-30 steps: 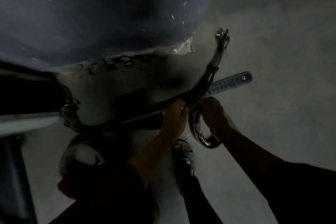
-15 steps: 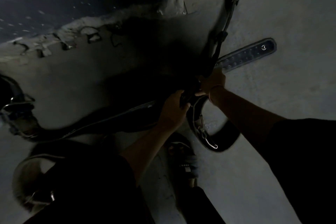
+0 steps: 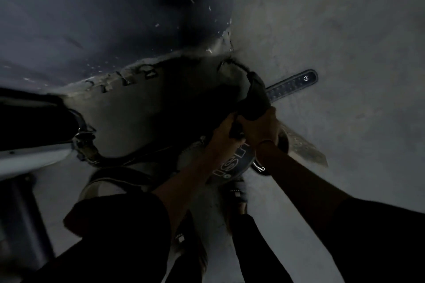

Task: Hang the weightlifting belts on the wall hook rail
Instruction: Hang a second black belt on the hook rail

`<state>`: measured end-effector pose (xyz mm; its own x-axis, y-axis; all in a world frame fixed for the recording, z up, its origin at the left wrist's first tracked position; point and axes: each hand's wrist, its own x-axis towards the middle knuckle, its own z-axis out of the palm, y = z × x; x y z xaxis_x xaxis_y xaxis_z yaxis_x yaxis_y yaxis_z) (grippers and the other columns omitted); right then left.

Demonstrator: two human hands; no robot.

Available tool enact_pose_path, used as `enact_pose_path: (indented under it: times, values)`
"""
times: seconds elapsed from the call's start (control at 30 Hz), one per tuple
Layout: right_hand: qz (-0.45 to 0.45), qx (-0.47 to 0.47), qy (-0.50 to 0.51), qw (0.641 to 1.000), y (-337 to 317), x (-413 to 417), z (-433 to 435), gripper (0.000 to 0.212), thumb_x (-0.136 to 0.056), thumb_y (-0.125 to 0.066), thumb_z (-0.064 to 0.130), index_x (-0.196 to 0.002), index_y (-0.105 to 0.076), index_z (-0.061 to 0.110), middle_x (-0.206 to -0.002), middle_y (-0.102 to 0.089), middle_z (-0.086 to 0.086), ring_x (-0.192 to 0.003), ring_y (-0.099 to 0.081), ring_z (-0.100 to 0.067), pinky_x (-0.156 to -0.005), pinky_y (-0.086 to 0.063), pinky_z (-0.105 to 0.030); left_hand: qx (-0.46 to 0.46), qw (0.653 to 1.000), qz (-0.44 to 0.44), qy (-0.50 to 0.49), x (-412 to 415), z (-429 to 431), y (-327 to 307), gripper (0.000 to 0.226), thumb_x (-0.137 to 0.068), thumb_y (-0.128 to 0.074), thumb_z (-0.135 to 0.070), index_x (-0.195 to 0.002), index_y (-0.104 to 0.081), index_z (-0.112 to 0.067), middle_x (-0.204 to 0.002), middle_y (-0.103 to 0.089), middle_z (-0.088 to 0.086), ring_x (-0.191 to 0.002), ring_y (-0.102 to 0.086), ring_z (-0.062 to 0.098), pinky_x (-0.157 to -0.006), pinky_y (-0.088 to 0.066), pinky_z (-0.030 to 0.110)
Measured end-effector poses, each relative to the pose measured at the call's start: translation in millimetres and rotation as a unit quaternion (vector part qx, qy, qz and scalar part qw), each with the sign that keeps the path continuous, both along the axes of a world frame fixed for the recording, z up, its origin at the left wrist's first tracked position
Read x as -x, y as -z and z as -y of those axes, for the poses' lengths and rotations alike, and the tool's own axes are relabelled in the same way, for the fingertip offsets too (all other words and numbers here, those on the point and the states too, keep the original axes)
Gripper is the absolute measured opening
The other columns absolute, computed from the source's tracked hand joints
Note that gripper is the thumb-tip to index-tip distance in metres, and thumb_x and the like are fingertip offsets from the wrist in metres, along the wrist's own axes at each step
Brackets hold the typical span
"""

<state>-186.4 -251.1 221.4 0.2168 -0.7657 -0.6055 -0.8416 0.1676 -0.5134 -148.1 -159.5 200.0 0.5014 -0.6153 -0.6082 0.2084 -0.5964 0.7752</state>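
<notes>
The scene is very dark. My left hand and my right hand are side by side, both gripping a dark weightlifting belt near the middle of the view. Its upper part curls up above my fists. A wide section with pale lettering hangs below my hands, along with a metal buckle. The tip of another strap with rows of holes lies on the floor behind my right hand. No wall hook rail is visible.
Another belt with a metal buckle lies on the grey concrete floor at the left. A dark blue wall with chipped paint rises beyond. My sandalled foot stands below my hands. A dark frame fills the lower left.
My hands have come together on the belt and bunched it. The long end that reached up toward the wall has folded down into a short curl above my fists.
</notes>
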Motion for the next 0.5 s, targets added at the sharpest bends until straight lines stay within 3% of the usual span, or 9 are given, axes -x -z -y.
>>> enact_pose_path:
  times: [0.07,0.2,0.37,0.5]
  values:
    - [0.031,0.012,-0.018,0.999,-35,2,-11,0.072,-0.076,-0.081,0.042,-0.133,-0.05,0.011,-0.128,-0.063,-0.012,-0.118,-0.059,-0.03,-0.092,-0.049,-0.035,0.036,0.999,0.012,-0.032,0,-13,-36,0.065,-0.087,-0.064,-0.007,-0.147,-0.039,-0.011,-0.145,-0.05,0.008,-0.134,-0.048,0.02,-0.116,-0.037,0.039]
    - [0.07,0.024,-0.011,0.997,-108,0,-28,0.043,-0.085,-0.071,0.049,-0.111,-0.068,0.015,-0.111,-0.07,-0.009,-0.104,-0.065,-0.028,-0.084,-0.054,-0.037,0.055,0.987,-0.083,-0.129,-11,-45,-115,0.073,-0.075,-0.062,-0.005,-0.146,-0.045,-0.013,-0.138,-0.058,0.013,-0.127,-0.057,0.028,-0.109,-0.044,0.051]
    - [-0.043,0.073,0.001,0.996,-200,-12,-51,0.064,-0.086,-0.066,0.05,-0.129,-0.051,0.005,-0.135,-0.049,-0.021,-0.129,-0.043,-0.04,-0.102,-0.043,-0.05,0.102,0.979,-0.116,-0.133,-11,-93,-216,0.059,-0.088,-0.053,0.009,-0.141,-0.053,-0.017,-0.127,-0.066,0.014,-0.115,-0.064,0.031,-0.102,-0.05,0.05]
    - [0.104,-0.085,0.131,0.982,-279,-15,-73,0.076,-0.071,-0.085,0.032,-0.126,-0.044,0.0,-0.128,-0.058,-0.023,-0.113,-0.06,-0.04,-0.096,-0.052,-0.054,0.14,0.967,-0.15,-0.152,-5,-129,-299,0.06,-0.085,-0.058,0.008,-0.136,-0.056,-0.023,-0.122,-0.069,0.013,-0.107,-0.069,0.031,-0.091,-0.057,0.044]
